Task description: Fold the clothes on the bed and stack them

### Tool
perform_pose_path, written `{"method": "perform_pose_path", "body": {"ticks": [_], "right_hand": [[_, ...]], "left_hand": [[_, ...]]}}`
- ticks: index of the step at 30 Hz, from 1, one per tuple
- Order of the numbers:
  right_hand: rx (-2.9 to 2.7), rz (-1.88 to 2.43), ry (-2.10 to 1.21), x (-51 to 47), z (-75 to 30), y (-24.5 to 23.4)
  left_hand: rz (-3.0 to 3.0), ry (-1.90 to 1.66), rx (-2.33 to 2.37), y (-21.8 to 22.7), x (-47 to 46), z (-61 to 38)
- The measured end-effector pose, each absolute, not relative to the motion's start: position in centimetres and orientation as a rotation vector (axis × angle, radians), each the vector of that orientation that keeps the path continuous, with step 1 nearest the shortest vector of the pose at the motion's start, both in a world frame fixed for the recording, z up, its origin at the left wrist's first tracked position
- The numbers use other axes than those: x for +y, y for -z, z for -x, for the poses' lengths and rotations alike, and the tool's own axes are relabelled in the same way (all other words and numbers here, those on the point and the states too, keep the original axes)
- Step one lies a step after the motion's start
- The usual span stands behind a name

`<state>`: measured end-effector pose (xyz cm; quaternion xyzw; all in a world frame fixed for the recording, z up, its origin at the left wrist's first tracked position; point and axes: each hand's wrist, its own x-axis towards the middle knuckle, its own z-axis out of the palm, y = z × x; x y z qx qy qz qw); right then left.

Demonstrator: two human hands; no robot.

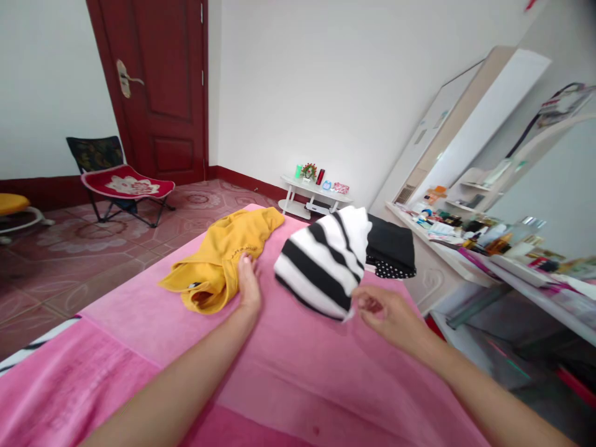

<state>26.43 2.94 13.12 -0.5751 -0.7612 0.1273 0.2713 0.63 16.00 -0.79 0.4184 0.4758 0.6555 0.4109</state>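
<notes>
A yellow garment (218, 254), crumpled and with a hood-like opening at its near end, lies on the pink bed cover (298, 360). Against its right side rests my left hand (249, 282), fingers stretched out and holding nothing. To the right, a black-and-white striped piece of clothing (321, 261) is slightly blurred and bunched up. My right hand (379, 310) pinches its lower right corner, beside a small white bit that looks like a tag. Behind the stripes, partly hidden, sits folded black clothing (391, 242) with a white-dotted black cloth (395, 269) under it.
On the right stands a dressing table (447, 254) crowded with bottles and a mirror. A small white stand (316, 192) with a plant is at the far wall. Left on the tiled floor are a folding chair (125, 183) and a yellow stool (18, 203), near a red door (162, 93).
</notes>
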Motion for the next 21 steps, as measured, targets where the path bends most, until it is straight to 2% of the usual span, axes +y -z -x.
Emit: {"method": "perform_pose_path", "body": {"ticks": [3, 10, 14, 21], "right_hand": [[-2.111, 1.539, -0.542, -1.0, -24.4, -8.6], [-1.611, 1.536, -0.573, 0.1, -23.1, -0.1], [-1.449, 1.516, -0.547, 0.4, -22.7, 0.6], [-1.204, 1.573, -0.687, 0.4, -22.6, -0.6]], "left_hand": [[-0.808, -1.663, 0.995, 0.9, 14.7, 2.0], [-1.386, -1.417, 1.065, 0.8, 11.4, 3.1], [-1.733, -1.393, 1.042, 0.1, 10.1, 2.3], [-2.092, -1.381, 0.994, -0.1, 8.9, 1.9]]}}
